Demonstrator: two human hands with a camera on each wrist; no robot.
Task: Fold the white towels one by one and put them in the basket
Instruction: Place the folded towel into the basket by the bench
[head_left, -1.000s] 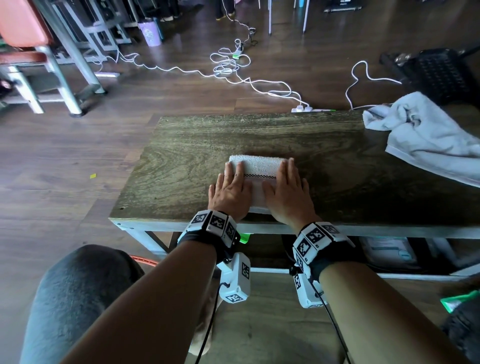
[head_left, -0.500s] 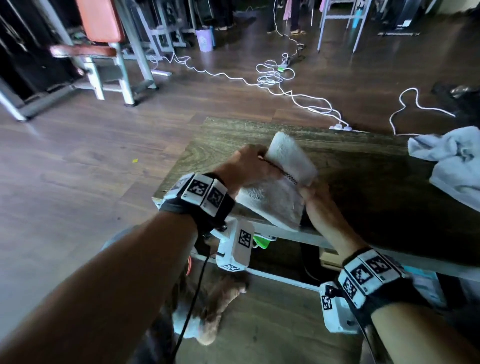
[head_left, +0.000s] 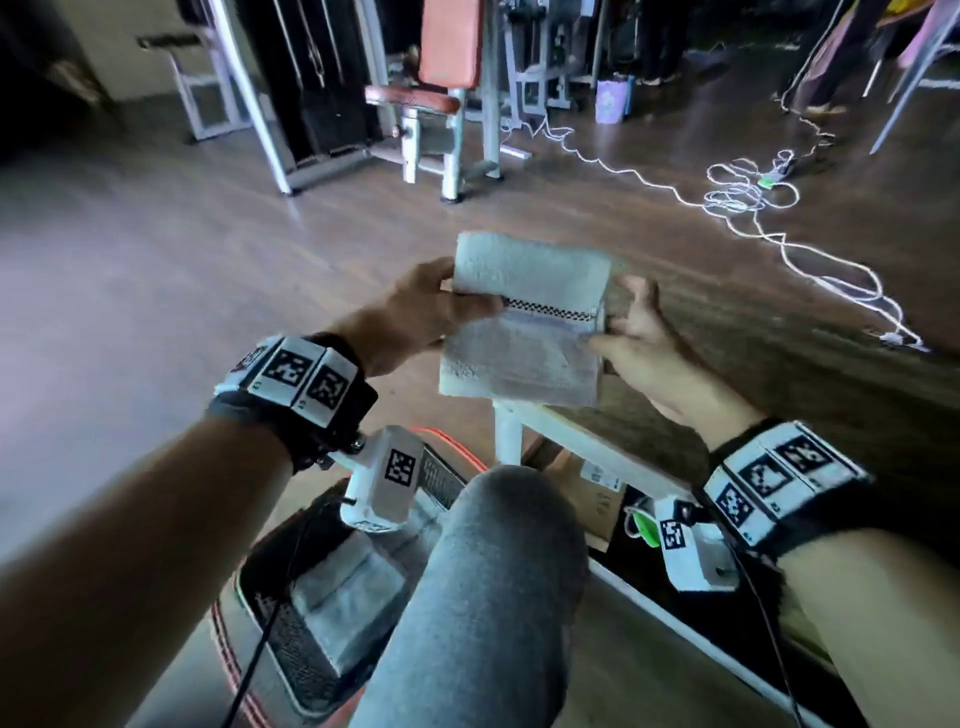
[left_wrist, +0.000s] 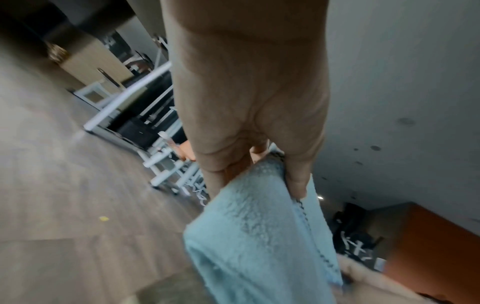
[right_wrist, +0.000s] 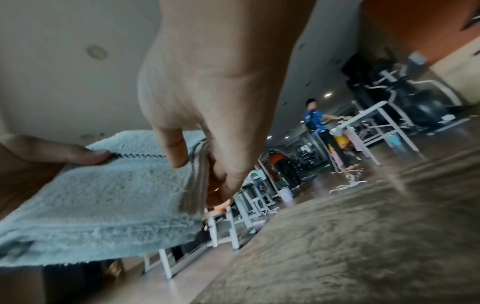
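A folded white towel (head_left: 524, 317) with a black zigzag stripe hangs in the air over the table's left corner (head_left: 511, 415). My left hand (head_left: 457, 296) grips its left edge, thumb on top, as the left wrist view shows on the towel (left_wrist: 259, 236). My right hand (head_left: 608, 327) pinches the right edge; in the right wrist view the thumb lies on top of the towel (right_wrist: 103, 195) and the fingers sit under it. The basket (head_left: 228, 644), dark mesh with a red-striped rim, stands on the floor below my left arm, with folded towels (head_left: 348, 597) inside.
My knee in grey trousers (head_left: 493, 571) covers part of the basket. The dark wooden table (head_left: 779, 395) runs to the right, with a cardboard box (head_left: 592, 483) under it. White cables (head_left: 753, 208) and an orange-padded gym bench (head_left: 447, 52) lie beyond. A person in blue (right_wrist: 313, 117) stands far off.
The towel lay flat on the table under both palms; both hands have taken it by its edges, lifted it and carried it left past the table corner. The view has swung left and down.
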